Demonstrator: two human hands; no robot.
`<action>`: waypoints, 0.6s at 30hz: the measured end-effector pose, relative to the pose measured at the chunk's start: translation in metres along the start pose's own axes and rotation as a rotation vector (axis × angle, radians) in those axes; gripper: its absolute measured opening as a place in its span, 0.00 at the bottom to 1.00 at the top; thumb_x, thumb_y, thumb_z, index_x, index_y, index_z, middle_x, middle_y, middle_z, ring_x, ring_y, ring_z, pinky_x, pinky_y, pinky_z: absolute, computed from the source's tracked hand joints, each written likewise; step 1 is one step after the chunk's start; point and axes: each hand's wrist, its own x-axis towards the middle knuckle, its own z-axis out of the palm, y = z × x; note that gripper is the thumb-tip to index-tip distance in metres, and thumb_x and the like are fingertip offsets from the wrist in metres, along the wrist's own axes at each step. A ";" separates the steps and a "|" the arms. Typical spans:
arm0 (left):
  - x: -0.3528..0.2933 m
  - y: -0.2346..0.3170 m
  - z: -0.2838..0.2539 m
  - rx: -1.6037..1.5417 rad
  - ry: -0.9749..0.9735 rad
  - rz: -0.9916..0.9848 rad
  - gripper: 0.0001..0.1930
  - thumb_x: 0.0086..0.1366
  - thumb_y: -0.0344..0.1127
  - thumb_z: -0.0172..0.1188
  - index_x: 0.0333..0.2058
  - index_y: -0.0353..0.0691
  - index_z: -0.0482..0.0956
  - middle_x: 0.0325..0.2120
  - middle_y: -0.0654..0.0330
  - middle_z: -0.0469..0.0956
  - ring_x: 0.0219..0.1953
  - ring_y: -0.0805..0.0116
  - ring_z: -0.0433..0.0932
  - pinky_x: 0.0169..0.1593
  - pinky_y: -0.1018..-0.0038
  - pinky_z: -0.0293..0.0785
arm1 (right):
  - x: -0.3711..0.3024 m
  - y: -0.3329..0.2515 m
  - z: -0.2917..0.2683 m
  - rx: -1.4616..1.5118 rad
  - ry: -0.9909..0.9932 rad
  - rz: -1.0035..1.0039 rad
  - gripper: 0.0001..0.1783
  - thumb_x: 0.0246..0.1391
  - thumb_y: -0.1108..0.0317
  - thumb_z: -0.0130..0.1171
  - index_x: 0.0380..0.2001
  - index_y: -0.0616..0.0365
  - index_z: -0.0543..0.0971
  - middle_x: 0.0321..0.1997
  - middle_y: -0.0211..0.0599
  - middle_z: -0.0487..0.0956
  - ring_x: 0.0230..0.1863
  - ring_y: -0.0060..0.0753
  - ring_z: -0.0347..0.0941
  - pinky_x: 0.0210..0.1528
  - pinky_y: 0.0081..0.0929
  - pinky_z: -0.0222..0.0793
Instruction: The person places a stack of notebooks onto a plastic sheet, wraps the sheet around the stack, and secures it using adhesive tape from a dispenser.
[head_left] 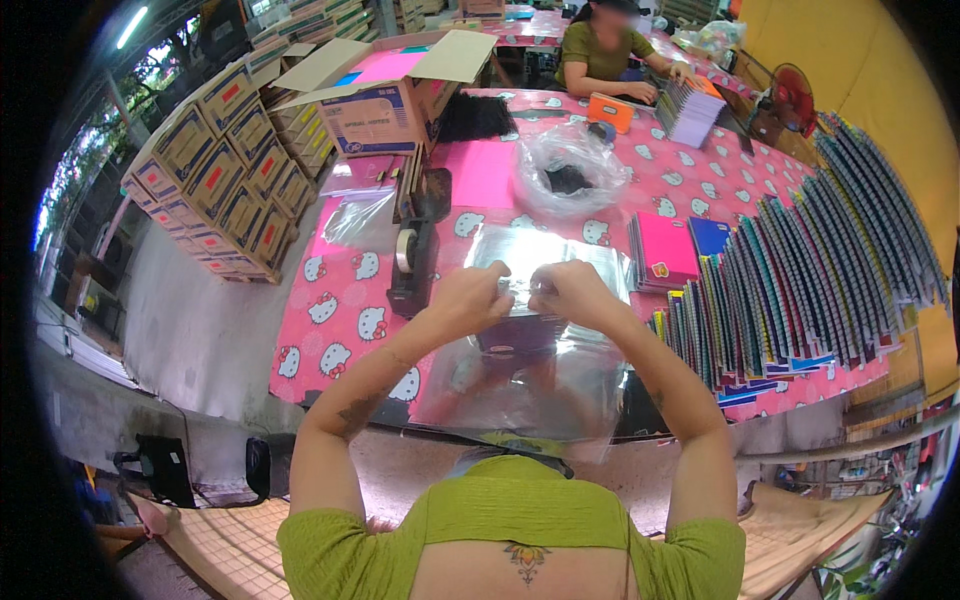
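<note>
On the table in front of me lies a clear plastic bag (520,395), its near end spreading to the table edge. Inside or under the plastic is a dark purple stack, apparently notebooks (517,338); glare hides much of it. My left hand (478,297) and my right hand (572,290) meet over its far side, fingers curled and pinching the shiny plastic film between them. Left of my left hand stands a black tape dispenser (410,270) with a roll of tape. Pink-covered notebooks (666,248) are stacked to the right of my right hand, beside a blue notebook (708,235).
Long rows of spiral notebooks (790,280) fill the table's right side. Farther off sit an open plastic bag (572,165) with dark contents and an open carton (378,122). Across the table, a person (605,55) handles a notebook stack (690,115). Stacked cartons (220,170) stand left.
</note>
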 end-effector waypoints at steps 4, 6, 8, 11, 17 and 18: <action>0.015 -0.019 0.001 0.282 0.322 0.257 0.32 0.55 0.49 0.70 0.51 0.33 0.73 0.28 0.55 0.79 0.31 0.59 0.79 0.34 0.70 0.71 | 0.016 0.017 -0.003 -0.013 -0.002 0.046 0.23 0.42 0.55 0.72 0.39 0.56 0.79 0.39 0.44 0.82 0.42 0.46 0.79 0.44 0.38 0.73; 0.030 -0.043 -0.003 -0.299 -0.191 -0.095 0.30 0.56 0.48 0.69 0.51 0.34 0.73 0.33 0.55 0.80 0.36 0.61 0.79 0.37 0.71 0.71 | 0.020 0.050 0.006 0.336 -0.044 0.040 0.30 0.38 0.51 0.75 0.43 0.58 0.80 0.40 0.43 0.82 0.43 0.38 0.79 0.45 0.34 0.73; 0.032 -0.060 0.005 -0.729 -0.458 -0.263 0.30 0.57 0.48 0.69 0.52 0.34 0.74 0.38 0.57 0.79 0.40 0.69 0.77 0.42 0.72 0.72 | 0.019 0.064 0.015 0.594 -0.038 0.104 0.26 0.44 0.55 0.72 0.44 0.61 0.80 0.36 0.36 0.81 0.38 0.29 0.77 0.42 0.28 0.72; 0.000 -0.082 0.025 -0.898 0.211 -0.357 0.30 0.57 0.46 0.69 0.52 0.33 0.74 0.39 0.57 0.77 0.38 0.70 0.76 0.46 0.71 0.73 | 0.011 0.061 0.019 0.663 0.016 0.182 0.22 0.48 0.59 0.69 0.43 0.63 0.81 0.32 0.33 0.80 0.35 0.23 0.75 0.40 0.25 0.72; -0.107 -0.195 0.051 -0.834 0.404 -0.829 0.20 0.60 0.44 0.66 0.41 0.31 0.80 0.29 0.62 0.77 0.27 0.71 0.75 0.28 0.74 0.71 | 0.010 0.042 0.017 0.706 0.073 0.229 0.17 0.49 0.63 0.66 0.40 0.63 0.82 0.29 0.31 0.80 0.32 0.19 0.74 0.35 0.22 0.71; -0.099 -0.193 0.046 -1.003 0.345 -0.880 0.19 0.60 0.43 0.66 0.41 0.31 0.80 0.28 0.63 0.77 0.27 0.71 0.75 0.26 0.75 0.70 | 0.009 0.044 0.017 0.704 0.060 0.234 0.16 0.49 0.64 0.66 0.40 0.63 0.82 0.29 0.31 0.80 0.32 0.19 0.74 0.35 0.22 0.70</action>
